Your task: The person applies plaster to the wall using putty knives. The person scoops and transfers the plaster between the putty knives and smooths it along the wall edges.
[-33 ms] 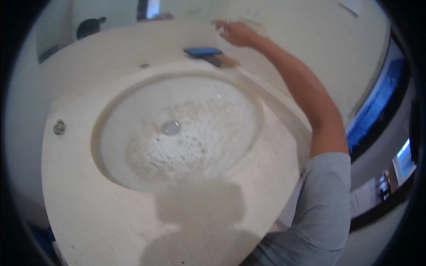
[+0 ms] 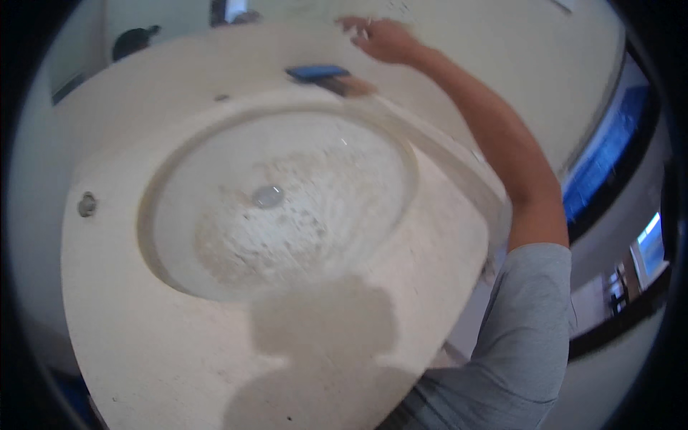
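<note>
Mostly pale counter [image 2: 165,351] — grimy sink [image 2: 174,208] (wall [image 2: 516,64] beyond)

The person wears a grey top [image 2: 437,398] with a short sleeve [image 2: 527,315] that ends above the elbow in a plain hem [image 2: 542,249]. Soft creases cross the cloth, which looks darker near the lower edge. The forearm [image 2: 494,132] and right hand [image 2: 390,41] are bare, the fingers [image 2: 351,23] blurred.
</note>
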A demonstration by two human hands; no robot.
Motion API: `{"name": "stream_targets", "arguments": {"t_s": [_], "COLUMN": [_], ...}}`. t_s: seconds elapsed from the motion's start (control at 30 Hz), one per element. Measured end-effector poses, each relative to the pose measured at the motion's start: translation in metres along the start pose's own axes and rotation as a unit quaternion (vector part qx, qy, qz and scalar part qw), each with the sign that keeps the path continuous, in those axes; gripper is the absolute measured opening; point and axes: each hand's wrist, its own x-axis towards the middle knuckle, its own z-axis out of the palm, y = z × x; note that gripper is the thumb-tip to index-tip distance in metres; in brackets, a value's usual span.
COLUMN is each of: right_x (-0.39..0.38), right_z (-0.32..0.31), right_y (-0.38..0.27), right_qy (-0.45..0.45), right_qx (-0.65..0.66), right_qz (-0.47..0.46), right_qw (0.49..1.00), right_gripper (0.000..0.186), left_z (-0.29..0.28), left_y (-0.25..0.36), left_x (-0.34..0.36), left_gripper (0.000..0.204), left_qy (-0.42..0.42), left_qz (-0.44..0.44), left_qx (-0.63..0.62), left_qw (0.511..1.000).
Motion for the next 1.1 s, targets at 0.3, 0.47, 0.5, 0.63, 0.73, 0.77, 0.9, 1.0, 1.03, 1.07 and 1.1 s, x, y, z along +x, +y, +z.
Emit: {"name": "stream_targets", "arguments": {"t_s": [0.3, 0.47, 0.5, 0.63, 0.73, 0.77, 0.9, 1.0, 1.03, 1.07, 1.1], "right_x": [-0.359, -0.568, -0.581, -0.616, -0.578, -0.577, -0.584, -0.588, -0.594, -0.601, -0.608], "right_z": [-0.173, -0.004, 0.015, 0.077, 0.076, 0.078, 0.081, 0.092, 0.095, 0.099, 0.107], "right_y": [-0.122, -0.244, -0.277, -0.353, -0.373, -0.375, -0.369, -0.375, -0.378, -0.378, -0.378], "right_qy": [0.535, 0.337, 0.213, 0.185, 0.32, 0.326, 0.312, 0.295, 0.3, 0.328, 0.357], "right_qx": [0.121, 0.27, 0.358, 0.699, 0.772, 0.771, 0.719, 0.646, 0.643, 0.664, 0.68], "right_qz": [-0.041, 0.539, 0.596, 0.576, 0.417, 0.423, 0.561, 0.656, 0.658, 0.645, 0.628], "right_qw": [0.835, 0.723, 0.687, 0.38, 0.358, 0.348, 0.266, 0.256, 0.252, 0.189, 0.126], "right_gripper": [0.032, 0.035, 0.038, 0.049, 0.055, 0.055, 0.037, 0.031, 0.031, 0.029, 0.027], "left_z": [0.027, 0.066, 0.085, 0.134, 0.138, 0.139, 0.155, 0.158, 0.158, 0.157, 0.154], "left_y": [-0.026, -0.074, -0.038, -0.01, 0.01, 0.015, 0.022, 0.021, 0.023, 0.024, 0.022], "left_x": [-0.053, -0.099, -0.112, -0.137, -0.132, -0.132, -0.137, -0.139, -0.143, -0.144, -0.142], "left_gripper": [0.04, 0.04, 0.04, 0.033, 0.033, 0.033, 0.032, 0.031, 0.03, 0.03, 0.03], "left_qy": [-0.059, -0.172, -0.225, -0.383, -0.403, -0.402, -0.439, -0.472, -0.471, -0.468, -0.473], "left_qz": [-0.102, -0.16, -0.189, -0.301, -0.304, -0.313, -0.319, -0.325, -0.332, -0.334, -0.335], "left_qx": [-0.194, -0.287, -0.291, -0.32, -0.272, -0.262, -0.241, -0.196, -0.185, -0.173, -0.167], "left_qw": [0.974, 0.929, 0.91, 0.812, 0.819, 0.819, 0.805, 0.795, 0.796, 0.799, 0.798]}}
